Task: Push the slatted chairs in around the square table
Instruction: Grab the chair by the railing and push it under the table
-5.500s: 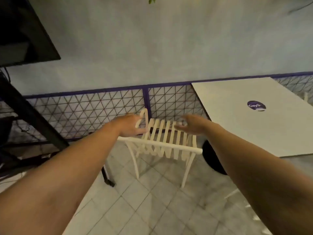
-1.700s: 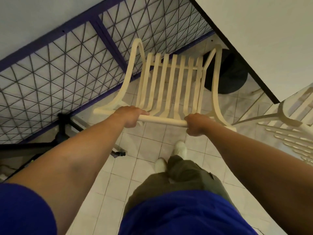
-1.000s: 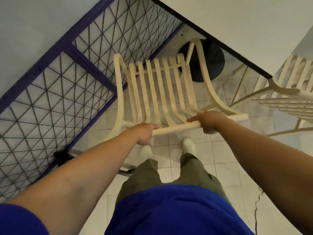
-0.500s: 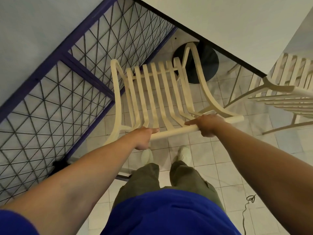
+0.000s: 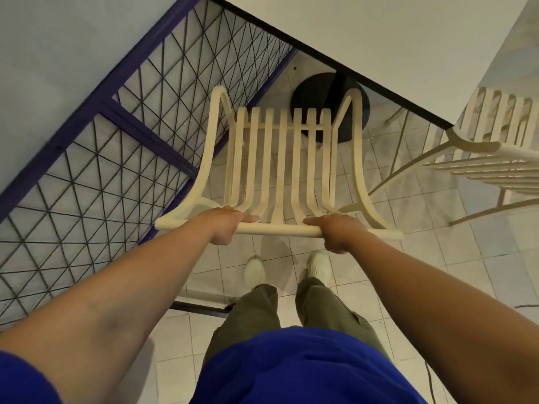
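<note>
White square tabletop (image 5: 379, 30) far and right. Purple-framed black wire mesh fence (image 5: 116, 126) along the left. Cream slatted chair (image 5: 280, 158) at centre, not yet tucked under. Second cream slatted chair (image 5: 490, 158) at right. Black round table base (image 5: 315, 91) beyond the seat. Left hand (image 5: 226, 225) and right hand (image 5: 338, 231) apart, each wrapped round the top rail. Likely snag: legs striking the base, or scraping the mesh if pushed askew.

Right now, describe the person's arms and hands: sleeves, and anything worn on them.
The left hand and right hand are bare: no gloves, rings or watch show. Both forearms are bare as well. A short blue sleeve covers the upper left arm at the picture's edge; no sleeve shows on the right arm.
</note>
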Tool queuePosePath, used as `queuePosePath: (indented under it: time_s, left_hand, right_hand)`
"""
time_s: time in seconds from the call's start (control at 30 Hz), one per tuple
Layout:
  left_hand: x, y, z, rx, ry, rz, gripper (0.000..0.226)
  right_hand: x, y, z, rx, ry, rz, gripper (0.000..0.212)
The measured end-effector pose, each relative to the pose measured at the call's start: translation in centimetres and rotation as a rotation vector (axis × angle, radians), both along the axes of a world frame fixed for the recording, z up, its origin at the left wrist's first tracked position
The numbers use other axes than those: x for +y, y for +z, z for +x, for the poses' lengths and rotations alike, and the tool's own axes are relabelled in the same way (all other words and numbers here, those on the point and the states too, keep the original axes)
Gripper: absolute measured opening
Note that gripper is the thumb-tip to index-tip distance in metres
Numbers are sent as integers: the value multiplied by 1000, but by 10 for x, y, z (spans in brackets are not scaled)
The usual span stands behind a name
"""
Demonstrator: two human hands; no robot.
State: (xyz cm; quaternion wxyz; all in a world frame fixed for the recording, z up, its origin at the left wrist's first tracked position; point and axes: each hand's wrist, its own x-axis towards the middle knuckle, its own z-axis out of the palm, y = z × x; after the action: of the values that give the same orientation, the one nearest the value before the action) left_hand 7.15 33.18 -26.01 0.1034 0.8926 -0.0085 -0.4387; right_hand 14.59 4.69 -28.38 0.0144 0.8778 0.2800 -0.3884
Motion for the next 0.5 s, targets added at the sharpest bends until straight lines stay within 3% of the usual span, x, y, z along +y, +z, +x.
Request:
queuePosePath:
  time_s: [0.5]
  left_hand:
    - [50,2,23,-48,-166,56,87]
  right_hand:
    - [39,1,-24,34,-169,48,76]
